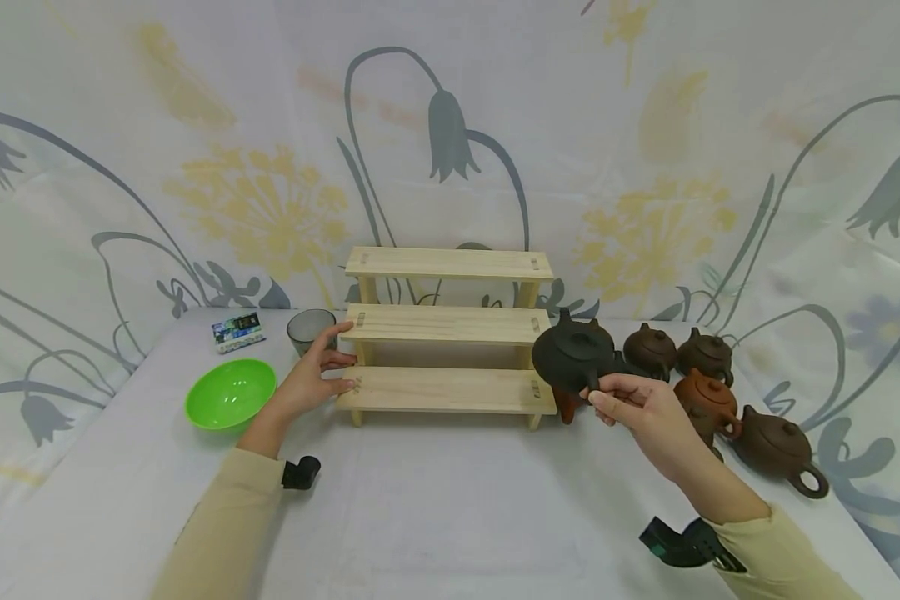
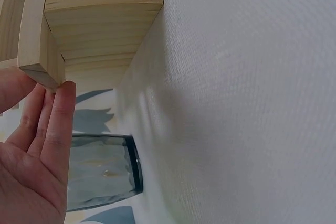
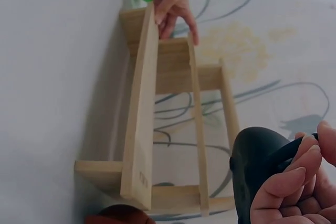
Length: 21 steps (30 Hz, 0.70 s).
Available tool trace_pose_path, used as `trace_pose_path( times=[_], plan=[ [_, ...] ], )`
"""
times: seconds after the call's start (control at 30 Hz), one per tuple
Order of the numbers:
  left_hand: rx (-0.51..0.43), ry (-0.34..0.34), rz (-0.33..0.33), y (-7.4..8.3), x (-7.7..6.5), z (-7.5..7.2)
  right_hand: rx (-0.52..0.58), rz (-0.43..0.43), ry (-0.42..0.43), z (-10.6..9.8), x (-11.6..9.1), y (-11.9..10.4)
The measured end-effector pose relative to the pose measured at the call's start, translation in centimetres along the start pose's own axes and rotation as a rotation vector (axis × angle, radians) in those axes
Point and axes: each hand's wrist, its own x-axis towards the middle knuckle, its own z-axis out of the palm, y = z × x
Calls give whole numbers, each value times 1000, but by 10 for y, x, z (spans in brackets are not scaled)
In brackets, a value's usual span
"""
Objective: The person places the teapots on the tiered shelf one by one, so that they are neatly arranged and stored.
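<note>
- Your right hand (image 1: 648, 410) grasps the black teapot (image 1: 572, 352), which sits just ahead-left of it.
- Your left hand (image 1: 309, 377) grips the wooden shelf (image 1: 442, 390); its long axis runs rightward, toward the teapot.

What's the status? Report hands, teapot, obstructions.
Right hand holds black teapot aloft. Left hand grips left end of wooden stand. Possible obstruction: reddish item near stand's right end.

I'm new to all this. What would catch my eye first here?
Probably the bright green bowl at the left. Next, the three-tier wooden stand in the middle, its left side gripped by the left hand. Near its right end, the right hand holds a black teapot, with several brown teapots further right.
</note>
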Motion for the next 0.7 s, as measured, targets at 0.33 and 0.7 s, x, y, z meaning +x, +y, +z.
trace_pose_path(
  times=[0.33,0.7],
  plan=[
    [-6,3,-9,1,0,0,46,-45,-39,21,27,-17],
    [-8,2,-34,1,-1,0,78,3,-37,43,62,-35]
  ],
)
